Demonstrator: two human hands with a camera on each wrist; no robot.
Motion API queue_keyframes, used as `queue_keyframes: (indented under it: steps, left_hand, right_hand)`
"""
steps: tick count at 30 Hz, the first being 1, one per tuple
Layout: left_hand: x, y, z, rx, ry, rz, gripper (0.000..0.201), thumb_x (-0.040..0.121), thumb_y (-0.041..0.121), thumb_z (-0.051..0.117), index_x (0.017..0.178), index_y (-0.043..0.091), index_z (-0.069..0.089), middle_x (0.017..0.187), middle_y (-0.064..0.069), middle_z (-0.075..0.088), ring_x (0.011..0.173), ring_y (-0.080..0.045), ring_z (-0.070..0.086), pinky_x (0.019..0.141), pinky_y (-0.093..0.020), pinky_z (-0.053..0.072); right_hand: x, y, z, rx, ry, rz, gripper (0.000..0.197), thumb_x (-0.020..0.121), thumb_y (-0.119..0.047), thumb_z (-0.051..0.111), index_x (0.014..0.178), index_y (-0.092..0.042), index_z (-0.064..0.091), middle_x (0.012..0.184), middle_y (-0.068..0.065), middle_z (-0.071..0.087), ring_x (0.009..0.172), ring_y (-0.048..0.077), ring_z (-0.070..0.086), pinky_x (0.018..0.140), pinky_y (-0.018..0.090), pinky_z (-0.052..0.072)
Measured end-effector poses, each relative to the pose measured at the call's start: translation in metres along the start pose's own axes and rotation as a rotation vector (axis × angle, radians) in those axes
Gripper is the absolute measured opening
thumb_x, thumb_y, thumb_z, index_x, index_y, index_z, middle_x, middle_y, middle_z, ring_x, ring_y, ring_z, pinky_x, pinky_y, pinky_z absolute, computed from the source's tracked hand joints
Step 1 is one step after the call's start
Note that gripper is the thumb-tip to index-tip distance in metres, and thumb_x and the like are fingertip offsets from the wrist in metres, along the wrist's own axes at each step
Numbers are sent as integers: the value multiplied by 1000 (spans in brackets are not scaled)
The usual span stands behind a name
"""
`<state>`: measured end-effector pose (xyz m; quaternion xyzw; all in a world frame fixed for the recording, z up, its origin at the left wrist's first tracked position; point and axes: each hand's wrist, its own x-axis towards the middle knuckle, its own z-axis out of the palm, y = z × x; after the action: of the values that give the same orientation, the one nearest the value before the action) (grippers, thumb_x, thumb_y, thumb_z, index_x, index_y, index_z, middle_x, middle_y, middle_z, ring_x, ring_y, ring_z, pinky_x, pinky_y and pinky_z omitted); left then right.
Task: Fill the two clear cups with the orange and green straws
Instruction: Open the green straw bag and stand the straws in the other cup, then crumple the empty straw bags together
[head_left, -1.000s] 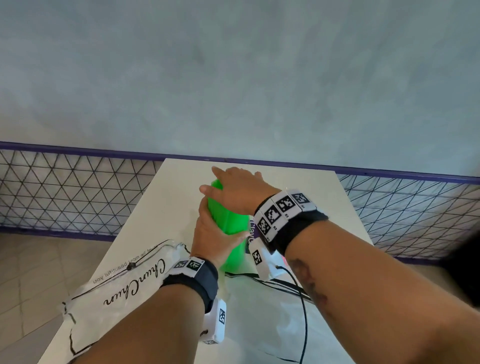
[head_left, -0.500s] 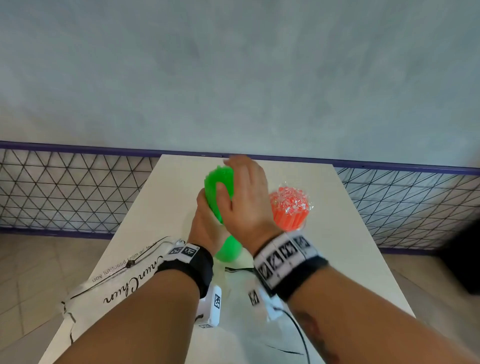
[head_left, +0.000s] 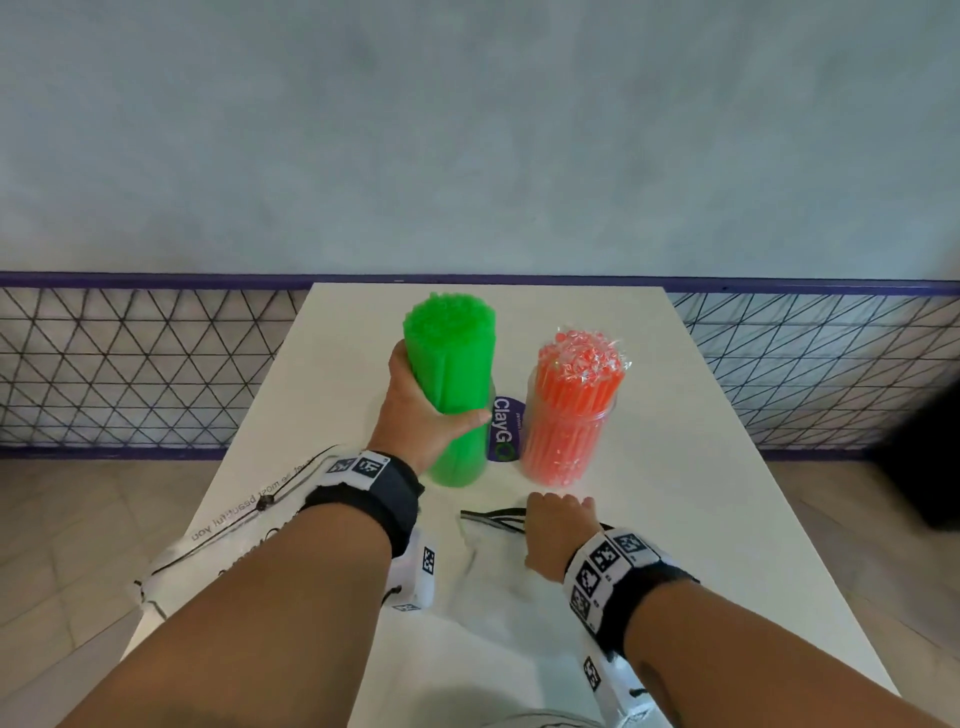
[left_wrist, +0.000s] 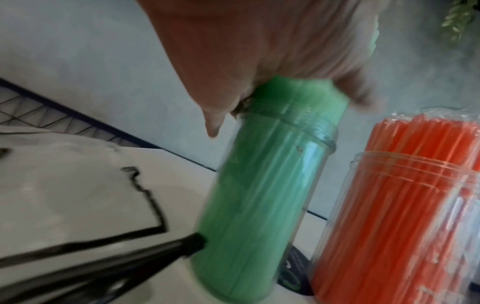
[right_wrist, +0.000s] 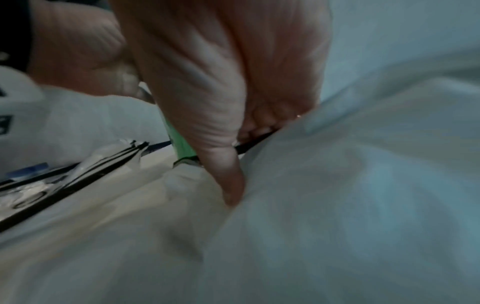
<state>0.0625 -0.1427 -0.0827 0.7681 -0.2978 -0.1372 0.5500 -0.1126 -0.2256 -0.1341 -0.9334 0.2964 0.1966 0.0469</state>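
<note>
A: Grey wall (head_left: 467, 130) across the top of the head view, mesh fence (head_left: 130, 364) below it, white table (head_left: 701, 493) mid-frame. What changed?

B: A second ago your right hand (head_left: 553, 535) lay on top of the green straws (head_left: 449, 374), pressing them down. Half a second ago it was coming off. Now it sits lower centre on the white bag (head_left: 509, 608), well apart from both cups.

A: Its fingers?

B: Curled. The right wrist view shows thumb and fingertips (right_wrist: 259, 127) pinching the bag's black-edged rim.

A: And your left hand (head_left: 421, 415)?

B: Wrapped round the green bundle, thumb across the front, just above the cup rim. In the left wrist view the green cup (left_wrist: 254, 205) looks tilted, though that may be the camera's angle.

A: Orange?

B: Orange straws (head_left: 576, 395), still wrapped in clear film, stand in their cup (head_left: 563, 447) right of centre, just beside the green. A purple sticker (head_left: 503, 428) lies between them.

A: Meaning?

B: Both cups look filled. Likely you only need to let go of the green, then clear the bags; the other bag (head_left: 223, 525) lies lower left.
</note>
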Motion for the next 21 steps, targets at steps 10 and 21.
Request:
queue_keyframes:
  steps: [10,21]
  left_hand:
    - [-48,-57,-40,671,11,-102,35,84,48,63,94,16,53,97,-3,54,94,-28,55,79,-37,46]
    - [-51,-55,-39,1124,-529,-345,39,104,20,34,131,3,56,136,-16,54,128,-29,51,108,-36,40]
  right_hand:
    - [-2,-19,-44,319,179,-222,18,94,-18,47,100,-10,62,86,1,59,77,20,54,68,26,41]
    - [-13,3,-65,738,45,-290,8,88,-16,64,89,-18,57,80,-7,55,73,10,51,62,19,37]
